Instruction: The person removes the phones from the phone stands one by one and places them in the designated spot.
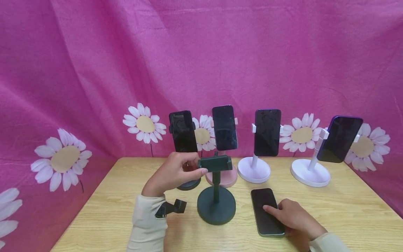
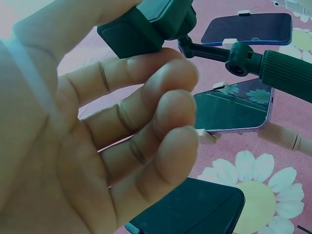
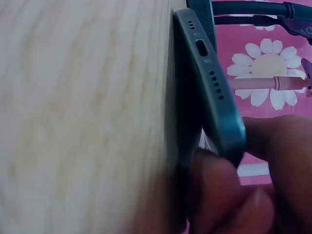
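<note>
A dark green phone stand (image 1: 216,206) with a round base stands upright on the table, no phone in its clamp (image 1: 215,163). My left hand (image 1: 171,173) pinches the left end of that clamp between thumb and index finger; the left wrist view shows the other fingers (image 2: 141,156) bent beside it. To the right of the stand, my right hand (image 1: 296,217) grips a smartphone (image 1: 262,206) by its right side, thumb on the dark screen. Seen from the right wrist, fingers (image 3: 219,190) reach under the phone (image 3: 214,83), and its near edge tilts up from the tabletop.
Behind, phones sit in a black stand (image 1: 188,184), a pink stand (image 1: 232,176) and two white stands, one in the middle (image 1: 254,171) and one at right (image 1: 310,174). A pink cloth (image 1: 201,63) with daisies hangs behind the wooden table (image 1: 113,210).
</note>
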The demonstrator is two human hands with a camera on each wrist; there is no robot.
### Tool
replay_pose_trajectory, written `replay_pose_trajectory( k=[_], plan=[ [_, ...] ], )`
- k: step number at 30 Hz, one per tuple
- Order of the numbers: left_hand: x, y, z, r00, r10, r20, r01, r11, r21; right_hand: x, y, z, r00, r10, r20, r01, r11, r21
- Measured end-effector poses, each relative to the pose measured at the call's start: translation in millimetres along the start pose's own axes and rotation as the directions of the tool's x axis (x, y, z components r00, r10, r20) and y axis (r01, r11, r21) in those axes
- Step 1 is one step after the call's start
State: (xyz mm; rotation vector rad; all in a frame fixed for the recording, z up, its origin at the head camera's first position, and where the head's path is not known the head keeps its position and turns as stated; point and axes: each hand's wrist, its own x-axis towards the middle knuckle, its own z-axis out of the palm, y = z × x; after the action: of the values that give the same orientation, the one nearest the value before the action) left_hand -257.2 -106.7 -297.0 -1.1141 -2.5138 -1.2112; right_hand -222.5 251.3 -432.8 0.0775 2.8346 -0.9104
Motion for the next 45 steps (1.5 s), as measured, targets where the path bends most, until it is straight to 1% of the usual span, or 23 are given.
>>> replay_pose_trajectory(
  k=[4,7,9,15,20,24,26,34,37,39,42,44,45],
  plan=[
    [-1.2,1.3,-0.6,1.0,-0.01,0.005,0.01,1.0,-0.004,0.9,1.2,-0.9,1.0,0.012,0.023,-0.011,0.999,-0.042],
    [-1.7,2.3,-1.2,1.0,-0.005,0.009,0.005,1.0,-0.002,1.1,1.8,-0.5,0.998,0.045,0.046,-0.043,0.999,-0.031],
    [-1.7,3.3,-1.6,1.0,0.0,0.008,0.0,1.0,0.002,1.3,2.2,-0.4,0.997,0.048,0.052,-0.047,0.999,-0.028],
    [0.4,5.3,-1.5,1.0,-0.002,-0.002,0.002,1.0,0.007,3.6,4.8,-1.7,0.997,0.05,0.05,-0.049,0.998,-0.028],
    [1.9,7.9,-0.6,1.0,-0.021,0.017,0.021,1.0,-0.01,5.1,7.7,-3.5,0.998,0.057,0.035,-0.056,0.998,-0.027],
    [1.9,10.1,0.1,0.999,-0.03,0.034,0.031,0.999,-0.029,5.3,8.4,-4.4,0.995,0.085,0.054,-0.084,0.996,-0.015],
    [1.6,11.3,0.3,0.999,-0.033,0.036,0.035,0.999,-0.038,5.9,8.5,-4.4,0.994,0.087,0.061,-0.086,0.996,-0.019],
    [-0.8,13.8,0.1,0.998,-0.039,0.039,0.04,0.999,-0.028,6.0,8.4,-4.3,0.994,0.095,0.058,-0.094,0.995,-0.02],
    [-3.9,14.6,-3.3,0.998,-0.033,0.051,0.034,0.999,-0.017,5.1,7.9,-3.6,0.995,0.093,0.047,-0.092,0.996,-0.016],
    [-7.9,15.2,-7.1,0.998,-0.033,0.058,0.033,0.999,0.001,4.5,7.2,-2.3,0.996,0.077,0.034,-0.077,0.997,-0.013],
    [-17.0,15.6,-14.4,0.997,-0.049,0.06,0.047,0.999,0.027,4.1,6.5,0.1,0.999,0.04,0.017,-0.039,0.999,-0.016],
    [-24.0,15.3,-19.5,0.997,-0.057,0.055,0.054,0.997,0.057,4.2,7.0,0.9,0.999,0.032,0.014,-0.032,0.999,-0.019],
    [-27.5,14.8,-22.1,0.997,-0.059,0.051,0.055,0.996,0.069,4.3,7.5,0.3,0.999,0.041,0.02,-0.041,0.999,-0.022]
  ],
)
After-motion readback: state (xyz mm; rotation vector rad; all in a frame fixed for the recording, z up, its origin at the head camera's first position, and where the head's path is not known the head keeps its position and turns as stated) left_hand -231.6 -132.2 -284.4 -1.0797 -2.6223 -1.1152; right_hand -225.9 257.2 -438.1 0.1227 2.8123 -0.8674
